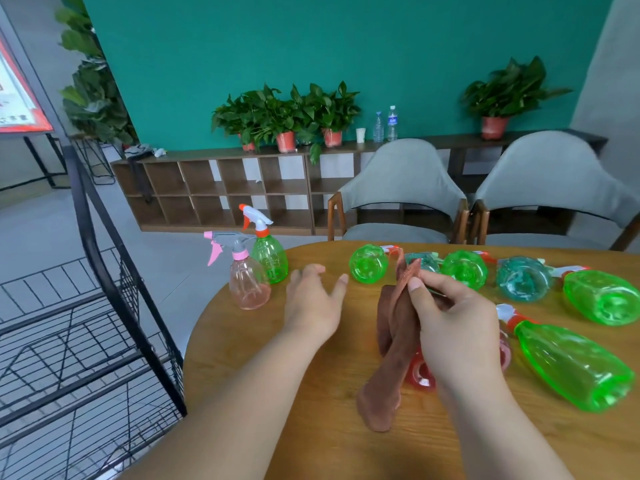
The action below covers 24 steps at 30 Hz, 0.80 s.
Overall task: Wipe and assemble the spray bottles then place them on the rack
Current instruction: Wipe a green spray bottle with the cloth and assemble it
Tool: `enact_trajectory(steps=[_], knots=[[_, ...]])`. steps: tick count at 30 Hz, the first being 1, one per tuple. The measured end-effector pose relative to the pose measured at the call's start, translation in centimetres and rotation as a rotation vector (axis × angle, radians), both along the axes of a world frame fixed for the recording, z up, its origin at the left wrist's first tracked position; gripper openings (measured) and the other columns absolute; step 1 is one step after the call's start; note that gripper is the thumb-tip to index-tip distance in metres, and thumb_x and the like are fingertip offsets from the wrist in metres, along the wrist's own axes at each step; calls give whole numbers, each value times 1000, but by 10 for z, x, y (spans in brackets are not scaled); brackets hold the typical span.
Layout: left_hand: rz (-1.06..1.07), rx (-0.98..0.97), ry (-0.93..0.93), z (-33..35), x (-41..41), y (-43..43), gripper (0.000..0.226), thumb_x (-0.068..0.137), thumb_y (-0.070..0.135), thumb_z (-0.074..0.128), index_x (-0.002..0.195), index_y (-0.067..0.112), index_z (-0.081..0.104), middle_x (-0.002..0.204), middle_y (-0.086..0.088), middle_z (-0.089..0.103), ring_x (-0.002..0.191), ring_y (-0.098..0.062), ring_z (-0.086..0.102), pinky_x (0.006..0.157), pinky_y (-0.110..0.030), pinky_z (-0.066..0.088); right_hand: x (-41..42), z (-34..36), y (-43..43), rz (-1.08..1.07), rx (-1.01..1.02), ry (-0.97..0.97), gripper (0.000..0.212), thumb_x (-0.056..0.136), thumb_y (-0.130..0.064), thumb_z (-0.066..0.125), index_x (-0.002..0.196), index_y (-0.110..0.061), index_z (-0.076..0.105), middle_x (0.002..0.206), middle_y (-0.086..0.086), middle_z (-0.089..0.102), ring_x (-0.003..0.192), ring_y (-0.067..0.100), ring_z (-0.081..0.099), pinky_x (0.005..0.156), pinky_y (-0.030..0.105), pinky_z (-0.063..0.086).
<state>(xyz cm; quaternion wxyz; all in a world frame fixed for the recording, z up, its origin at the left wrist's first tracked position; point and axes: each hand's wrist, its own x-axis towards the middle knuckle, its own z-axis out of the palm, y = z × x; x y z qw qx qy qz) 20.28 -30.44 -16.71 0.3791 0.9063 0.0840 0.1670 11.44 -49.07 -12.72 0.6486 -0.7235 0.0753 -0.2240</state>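
Early days yet, by the look of it. Has two bottles up and assembled at the left edge of the table (329,445): pink bottle (247,282) in front, green bottle (270,254) just behind, trigger heads on both. Shows none on the rack (119,271) off to the left, at least on the shelves in view. Leaves at least five more lying on their sides across the far and right part of the table, four green and a teal bottle (523,280) among them. Finds the near green bottle (571,365) with its orange-and-white head on; can't tell for the others whether wiped or screwed tight. Looks to leave most of the wiping and all of the racking to do.

Now the hands. Pinches the brown cloth (391,341) in the right hand (453,317), thumb and fingers curled on its upper fold, lower end trailing onto the table. Hides a red bottle (420,375) partly beneath that hand and the cloth, lying just under the wrist; probably the one in work. Holds the left hand (313,299) open, fingers spread, gripping nothing, between the upright pair and the cloth, near both, touching neither.
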Motion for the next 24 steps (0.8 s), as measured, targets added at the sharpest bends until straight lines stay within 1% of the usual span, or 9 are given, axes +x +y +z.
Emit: enact_trajectory(steps=[3,7,9,11,13,15,18,21,24], knots=[[-3,49,69,0,16,-18,70,97,63,66,151,20,52,143,-3,50,136,-27,53,114,-48,48,5,-3,-8,-10,45,41,15,102,-31,73,114,-30,82,87,-20,78,83,-6,73,74,24,60],[10,100,165,-1,35,-37,86,94,67,69,158,16,43,153,-7,42,143,-33,45,117,-49,44,15,-7,-14,5,108,67,10,101,-31,74,108,-35,81,85,-19,80,79,-9,73,73,20,61],[15,135,204,-4,44,-45,90,93,68,70,159,14,40,155,-8,39,146,-34,40,118,-47,41,19,-9,-16,29,146,73,7,102,-31,73,103,-36,78,78,-26,77,70,-15,68,57,4,47],[23,161,244,-6,53,-53,94,91,69,71,159,12,40,157,-9,38,147,-35,38,117,-46,40,23,-10,-16,37,158,78,7,102,-30,73,102,-33,79,72,-31,72,66,-16,67,50,1,41],[32,179,259,-9,63,-60,94,88,71,73,154,11,44,155,-11,40,146,-36,40,116,-46,42,29,-14,-16,27,176,68,8,101,-26,75,105,-29,81,71,-24,76,67,-9,72,56,6,48],[44,177,264,-8,73,-66,94,85,72,75,151,11,45,152,-11,43,144,-35,42,114,-46,43,35,-17,-14,16,185,78,8,100,-25,75,105,-28,81,74,-18,79,71,-1,76,69,21,60],[77,161,270,-5,85,-75,99,83,72,77,152,11,41,151,-11,43,143,-34,44,112,-47,45,40,-20,-14,11,199,87,7,100,-27,76,101,-32,80,77,-15,80,76,5,78,79,37,66],[111,160,252,-7,94,-79,100,84,71,78,152,9,40,150,-12,45,140,-34,48,110,-46,47,45,-22,-14,5,211,85,9,100,-27,76,99,-35,79,78,-14,80,78,8,79,82,41,67],[118,144,238,-10,98,-80,90,88,62,79,149,8,41,148,-14,49,137,-35,52,107,-45,49,47,-21,-12,11,233,90,11,101,-24,75,97,-35,78,78,-13,81,76,8,79,80,39,67]])
